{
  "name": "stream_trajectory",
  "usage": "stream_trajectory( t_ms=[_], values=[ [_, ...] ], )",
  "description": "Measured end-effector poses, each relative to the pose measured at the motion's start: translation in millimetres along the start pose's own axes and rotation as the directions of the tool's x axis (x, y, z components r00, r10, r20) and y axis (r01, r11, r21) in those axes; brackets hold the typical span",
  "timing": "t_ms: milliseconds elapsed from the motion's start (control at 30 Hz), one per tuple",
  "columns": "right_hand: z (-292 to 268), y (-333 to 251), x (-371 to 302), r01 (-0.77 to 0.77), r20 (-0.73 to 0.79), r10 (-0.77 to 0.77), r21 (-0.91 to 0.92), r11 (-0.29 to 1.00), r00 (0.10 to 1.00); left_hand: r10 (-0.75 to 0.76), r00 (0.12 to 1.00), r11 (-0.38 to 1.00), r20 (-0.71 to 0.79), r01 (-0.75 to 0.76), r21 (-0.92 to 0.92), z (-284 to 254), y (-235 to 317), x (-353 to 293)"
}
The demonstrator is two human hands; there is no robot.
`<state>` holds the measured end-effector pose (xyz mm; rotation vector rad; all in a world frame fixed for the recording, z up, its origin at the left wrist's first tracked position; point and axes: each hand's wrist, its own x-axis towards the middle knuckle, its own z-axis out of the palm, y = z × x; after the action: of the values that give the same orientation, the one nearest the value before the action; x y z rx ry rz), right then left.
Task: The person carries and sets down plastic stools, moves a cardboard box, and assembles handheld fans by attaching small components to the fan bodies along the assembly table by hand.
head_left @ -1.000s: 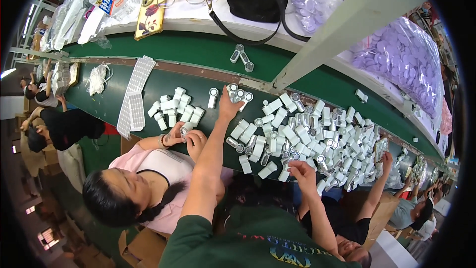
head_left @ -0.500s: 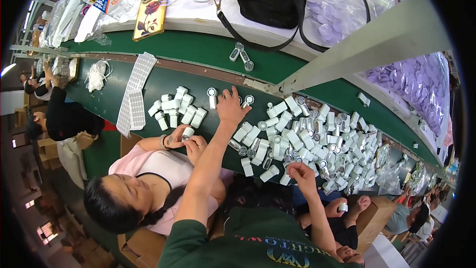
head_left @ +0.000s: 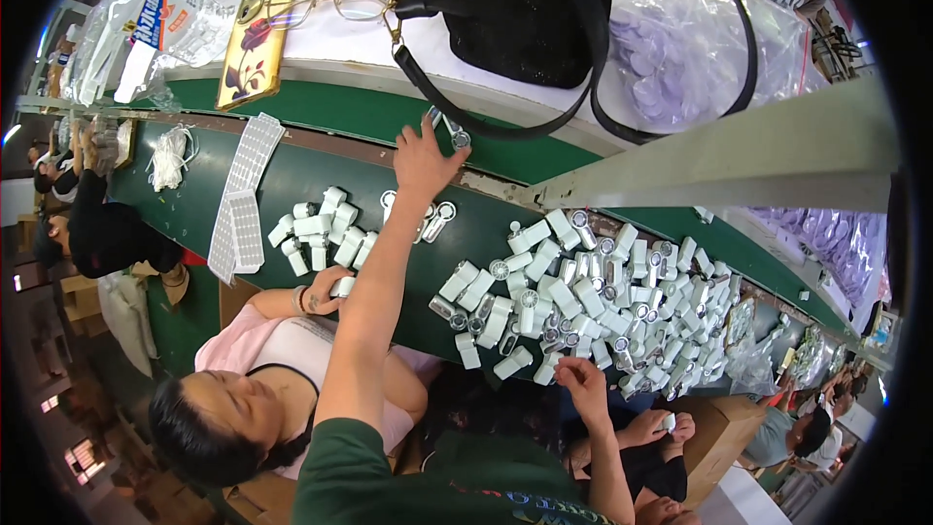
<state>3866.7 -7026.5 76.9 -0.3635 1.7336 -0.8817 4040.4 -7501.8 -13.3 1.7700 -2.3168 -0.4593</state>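
Note:
My left hand (head_left: 426,163) stretches over the far green ledge, fingers apart. Its thumb and fingertips are at a small silver-and-clear gadget with a round end (head_left: 460,139); whether they grip it is hard to see. Under my left forearm, a similar gadget (head_left: 441,218) lies on the dark green table beside others partly hidden. My right hand (head_left: 585,391) is by the near edge of a big pile of small white gadgets (head_left: 583,297). Its fingers are bent together in a pinch, and anything between them is too small to make out.
A seated person (head_left: 258,408) on my left holds a white gadget beside a small group of them (head_left: 313,226). Sheets of silver-grey pieces (head_left: 236,228) lie farther left. A black bag (head_left: 515,29), phone (head_left: 255,49) and glasses stand on the upper shelf. A metal post (head_left: 739,151) slants on the right.
My left hand has moved away from the gadgets on the table, up and left to those on the far ledge. My right hand stays pinched near the pile. The whole view has shifted slightly.

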Motion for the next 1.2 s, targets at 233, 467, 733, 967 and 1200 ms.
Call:
stream_trajectory(
  t_ms=[233,467,733,967,1200],
  values=[
    [6.6,2.6,-6.4,-0.015,0.026,0.016,-0.037,0.999,1.000,-0.042,0.994,0.991,0.104,0.029,0.128,86.9,-22.8,73.7],
    [12.8,7.1,-10.2,0.049,0.043,-0.043,-0.130,0.990,0.998,-0.124,0.988,0.989,-0.092,0.115,-0.092,89.4,-27.0,81.9],
    [17.2,-33.5,-0.4,0.210,-0.026,-0.223,-0.246,0.946,0.974,-0.052,0.986,0.383,0.160,0.168,-0.908,6.3,35.6,-37.9],
    [31.2,-108.8,17.7,0.142,0.142,-0.191,0.301,0.943,0.971,0.352,0.891,0.618,0.288,0.011,-0.786,-116.8,112.8,-262.0],
    [1.3,-102.6,-17.1,0.212,0.215,-0.268,0.249,0.945,0.939,0.622,0.768,0.541,0.153,-0.280,-0.793,-125.6,147.8,-308.0]
  ],
)
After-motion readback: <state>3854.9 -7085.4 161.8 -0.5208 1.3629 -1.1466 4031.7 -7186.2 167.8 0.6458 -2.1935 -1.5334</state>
